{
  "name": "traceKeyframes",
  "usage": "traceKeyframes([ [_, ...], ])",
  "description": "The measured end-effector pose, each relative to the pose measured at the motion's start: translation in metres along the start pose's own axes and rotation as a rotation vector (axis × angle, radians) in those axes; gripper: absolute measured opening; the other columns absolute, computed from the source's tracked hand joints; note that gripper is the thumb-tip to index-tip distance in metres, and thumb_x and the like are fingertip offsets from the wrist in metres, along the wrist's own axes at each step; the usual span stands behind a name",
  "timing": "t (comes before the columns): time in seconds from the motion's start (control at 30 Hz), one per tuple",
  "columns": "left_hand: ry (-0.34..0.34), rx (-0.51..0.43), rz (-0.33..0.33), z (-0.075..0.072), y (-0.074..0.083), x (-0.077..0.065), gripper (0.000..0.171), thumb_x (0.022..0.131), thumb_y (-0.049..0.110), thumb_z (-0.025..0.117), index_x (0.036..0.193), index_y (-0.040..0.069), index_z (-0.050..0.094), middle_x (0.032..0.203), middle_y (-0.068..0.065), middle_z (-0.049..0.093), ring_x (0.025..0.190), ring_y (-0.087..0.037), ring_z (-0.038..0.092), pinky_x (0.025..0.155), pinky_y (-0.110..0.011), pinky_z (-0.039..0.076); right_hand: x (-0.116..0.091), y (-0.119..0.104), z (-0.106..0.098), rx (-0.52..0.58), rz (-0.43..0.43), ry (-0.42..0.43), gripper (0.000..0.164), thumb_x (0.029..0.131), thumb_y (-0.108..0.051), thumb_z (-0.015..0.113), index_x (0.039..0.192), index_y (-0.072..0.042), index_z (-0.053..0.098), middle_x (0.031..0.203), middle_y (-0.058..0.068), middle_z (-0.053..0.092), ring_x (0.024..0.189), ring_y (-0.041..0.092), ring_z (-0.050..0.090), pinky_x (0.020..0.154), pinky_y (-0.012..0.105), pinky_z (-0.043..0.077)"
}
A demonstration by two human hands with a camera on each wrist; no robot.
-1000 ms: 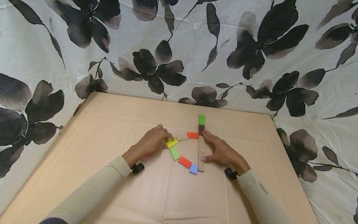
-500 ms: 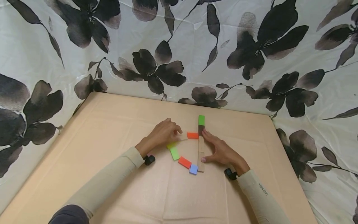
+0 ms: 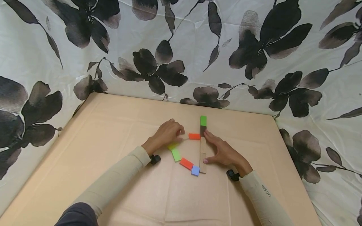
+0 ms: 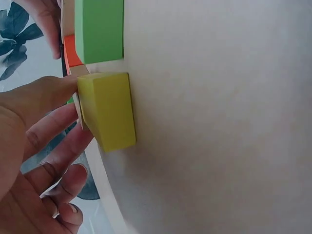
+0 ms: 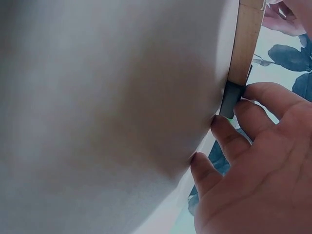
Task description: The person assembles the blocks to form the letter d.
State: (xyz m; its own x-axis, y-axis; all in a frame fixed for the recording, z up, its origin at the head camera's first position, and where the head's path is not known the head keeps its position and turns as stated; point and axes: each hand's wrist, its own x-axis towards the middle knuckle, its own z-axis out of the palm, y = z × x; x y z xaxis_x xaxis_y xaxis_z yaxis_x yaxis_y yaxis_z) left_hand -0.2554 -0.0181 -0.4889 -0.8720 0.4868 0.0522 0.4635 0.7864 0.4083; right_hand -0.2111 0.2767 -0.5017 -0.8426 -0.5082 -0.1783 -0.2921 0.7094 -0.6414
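Observation:
My left hand (image 3: 167,133) pinches a thin plain wooden block (image 4: 80,109) between thumb and fingers, just beyond a yellow block (image 4: 112,112). Its fingers partly cover both blocks in the head view. My right hand (image 3: 224,152) lies along a straight row, fingertips touching the dark block (image 3: 203,130) and thumb against a plain block (image 3: 202,163). A bright green block (image 3: 203,121) tops that row. From the yellow block, a light green block (image 3: 176,154), a red block (image 3: 186,163) and a blue block (image 3: 195,170) curve to the row's near end. Another red block (image 3: 194,136) touches the row higher up.
The blocks lie on a tan-covered table (image 3: 135,194). Its far edge meets a white cloth (image 3: 198,56) printed with dark flowers. Each wrist wears a small black camera, seen on the left wrist (image 3: 155,159) and right wrist (image 3: 233,175).
My left hand has left the yellow block and moved right and farther away, to the plain block beside it. My right hand has stayed against the row.

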Motion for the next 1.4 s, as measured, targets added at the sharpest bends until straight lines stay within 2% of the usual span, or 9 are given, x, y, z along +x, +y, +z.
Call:
traceKeyframes([
  [0.2,-0.017,-0.021,-0.040,-0.008,-0.007,-0.012,0.034,0.089,0.029,0.085,0.117,0.013,0.079,0.088,0.001,0.074,0.089,-0.020,0.052,0.075,-0.030,0.043,0.000,0.000,0.001,-0.003,-0.018,0.002,0.126,0.074,-0.043,0.096,0.171,-0.018,0.020,0.181,0.004,0.011,0.166,0.039,0.014,0.128,0.065,0.021],
  [0.4,-0.115,-0.077,-0.075,-0.016,-0.016,-0.032,0.036,0.087,0.033,0.088,0.112,0.011,0.074,0.080,0.002,0.068,0.089,-0.018,0.053,0.074,-0.028,0.043,-0.002,0.002,0.000,-0.009,-0.028,0.011,0.126,0.074,-0.043,0.097,0.171,-0.017,0.021,0.180,0.004,0.011,0.166,0.039,0.014,0.128,0.065,0.021],
  [0.5,-0.129,-0.092,-0.067,-0.015,-0.017,-0.036,0.035,0.087,0.031,0.088,0.110,0.010,0.074,0.079,0.003,0.065,0.088,-0.017,0.054,0.074,-0.028,0.043,-0.002,0.003,0.000,-0.013,-0.035,0.014,0.126,0.074,-0.042,0.097,0.171,-0.017,0.020,0.180,0.004,0.011,0.166,0.039,0.014,0.128,0.065,0.021],
  [0.87,-0.064,-0.074,-0.046,-0.011,-0.016,-0.037,0.029,0.087,0.028,0.086,0.105,0.009,0.073,0.080,0.003,0.068,0.084,-0.015,0.055,0.075,-0.028,0.044,-0.002,0.003,0.001,-0.007,-0.049,0.018,0.124,0.075,-0.043,0.096,0.171,-0.015,0.021,0.180,0.004,0.012,0.166,0.039,0.014,0.128,0.065,0.020],
  [1.4,-0.069,-0.107,-0.076,-0.009,-0.016,-0.036,0.032,0.088,0.033,0.085,0.107,0.010,0.071,0.080,0.002,0.066,0.084,-0.016,0.056,0.077,-0.031,0.044,-0.003,0.006,0.003,0.000,-0.048,0.019,0.124,0.075,-0.044,0.095,0.171,-0.017,0.021,0.180,0.003,0.011,0.166,0.038,0.013,0.129,0.065,0.019],
])
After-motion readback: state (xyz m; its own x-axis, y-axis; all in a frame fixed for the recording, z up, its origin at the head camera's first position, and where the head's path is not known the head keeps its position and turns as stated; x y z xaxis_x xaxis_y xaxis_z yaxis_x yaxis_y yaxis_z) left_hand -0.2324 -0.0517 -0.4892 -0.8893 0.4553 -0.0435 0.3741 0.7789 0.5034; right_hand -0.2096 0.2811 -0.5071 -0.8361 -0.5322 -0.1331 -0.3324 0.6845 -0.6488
